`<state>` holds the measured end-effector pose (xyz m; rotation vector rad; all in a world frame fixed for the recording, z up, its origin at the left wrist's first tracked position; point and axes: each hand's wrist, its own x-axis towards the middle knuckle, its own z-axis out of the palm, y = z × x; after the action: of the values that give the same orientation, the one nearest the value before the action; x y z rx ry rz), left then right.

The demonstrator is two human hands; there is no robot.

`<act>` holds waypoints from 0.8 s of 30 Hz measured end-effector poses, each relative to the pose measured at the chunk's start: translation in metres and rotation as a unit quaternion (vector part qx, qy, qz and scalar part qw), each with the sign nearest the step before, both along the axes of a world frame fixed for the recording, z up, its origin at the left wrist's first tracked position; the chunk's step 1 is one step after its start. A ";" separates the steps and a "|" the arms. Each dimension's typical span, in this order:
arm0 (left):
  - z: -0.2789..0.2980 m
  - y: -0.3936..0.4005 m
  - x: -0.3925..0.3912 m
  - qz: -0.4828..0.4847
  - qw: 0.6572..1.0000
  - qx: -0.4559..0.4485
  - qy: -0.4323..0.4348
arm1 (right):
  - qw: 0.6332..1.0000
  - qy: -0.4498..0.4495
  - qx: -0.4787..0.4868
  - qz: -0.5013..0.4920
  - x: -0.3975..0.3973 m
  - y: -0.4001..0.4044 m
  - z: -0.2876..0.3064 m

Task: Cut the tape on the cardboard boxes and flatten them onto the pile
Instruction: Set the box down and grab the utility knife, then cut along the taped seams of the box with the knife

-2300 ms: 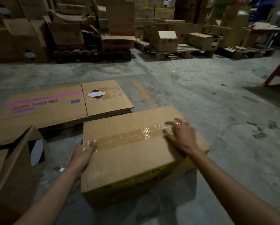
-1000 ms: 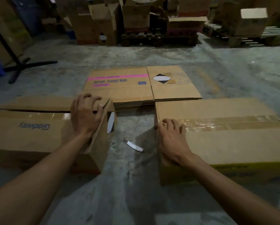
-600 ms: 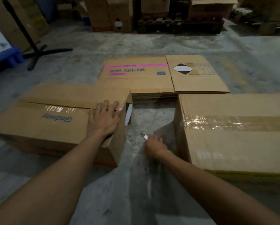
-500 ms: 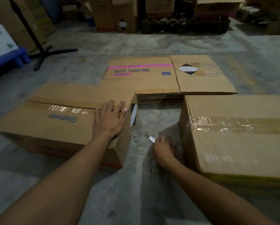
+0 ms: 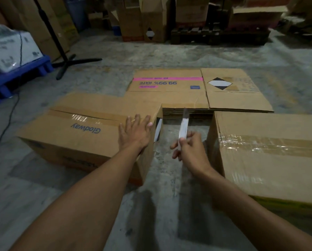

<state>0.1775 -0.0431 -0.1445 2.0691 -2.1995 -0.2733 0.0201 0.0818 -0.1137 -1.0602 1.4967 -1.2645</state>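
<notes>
The left hand (image 5: 135, 132) lies flat, fingers straight and spread, on the top of the left cardboard box (image 5: 82, 131), near that box's right end, while the right hand (image 5: 189, 151) is curled round the lower end of a pale cutter (image 5: 183, 126), pinching it so that it points up and away over the floor gap between the two boxes. The concrete floor (image 5: 169, 196) fills most of the view, its near part darkened by shadow. The right cardboard box (image 5: 271, 156) runs out of the picture at the right edge, so its full length is not shown; a shiny tape strip (image 5: 271, 145) crosses its top. The left cardboard box carries blue lettering, upside down to the viewer, and its own tape seam (image 5: 90, 118) ends under the left hand. Beyond both lies the pile of flattened cardboard (image 5: 197, 91), its near edge partly hidden behind the boxes and the cutter. At the far left a blue pallet (image 5: 15, 77) with a wrapped white load is cut off by the frame, beside a black stand base (image 5: 70, 64). The stacked boxes at the back (image 5: 169, 19) are dim. The cutter's tip is blurred, so the blade cannot be made out.
</notes>
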 end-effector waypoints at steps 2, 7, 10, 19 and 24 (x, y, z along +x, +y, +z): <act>0.003 0.004 -0.007 0.017 1.000 0.019 -0.006 | 0.996 0.074 -0.055 -0.022 -0.031 0.003 0.026; 0.007 0.030 -0.067 0.049 0.998 -0.028 0.009 | 0.987 0.128 -0.009 -0.092 -0.131 0.015 0.012; 0.006 0.049 -0.134 -0.045 0.988 -0.026 0.142 | 0.986 -0.064 -0.061 -0.143 -0.166 0.021 -0.003; -0.004 0.086 -0.229 -0.114 0.938 0.028 0.327 | 0.987 -0.029 -0.038 -0.155 -0.218 0.060 -0.003; -0.001 0.066 -0.227 -0.154 0.964 -0.054 0.208 | 0.989 0.064 -0.050 -0.123 -0.232 0.075 -0.007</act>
<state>-0.0490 0.0231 -0.1452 1.4443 -2.1962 -0.5465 -0.2120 0.1569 -0.1203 -1.0606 1.7182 -1.4785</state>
